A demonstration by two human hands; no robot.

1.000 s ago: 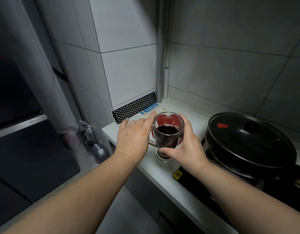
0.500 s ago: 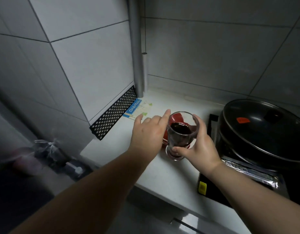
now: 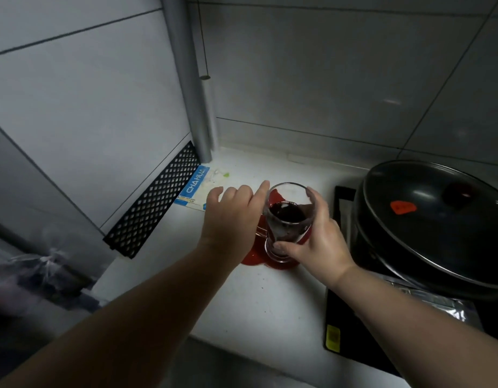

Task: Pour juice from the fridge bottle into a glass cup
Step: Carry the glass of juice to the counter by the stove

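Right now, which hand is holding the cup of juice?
The right hand: its thumb and fingers curl round the glass cup. The left hand sits beside it, a finger at the rim.

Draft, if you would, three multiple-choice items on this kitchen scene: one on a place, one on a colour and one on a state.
1. Where does the black lidded pan stand relative to the glass cup?
A. To its left, by the grille.
B. To its right, on the cooktop.
C. Behind it, against the wall.

2. What colour is the juice in the cup?
A. Dark red.
B. Orange.
C. Clear.

3. What is the right hand doing?
A. Lying flat on the counter.
B. Lifting the pan lid.
C. Holding the cup in its grip.

Answers:
1 B, the pan sits on the cooktop at the cup's right.
2 A, the liquid shows dark red through the glass.
3 C, its fingers and thumb curl round the cup's side.
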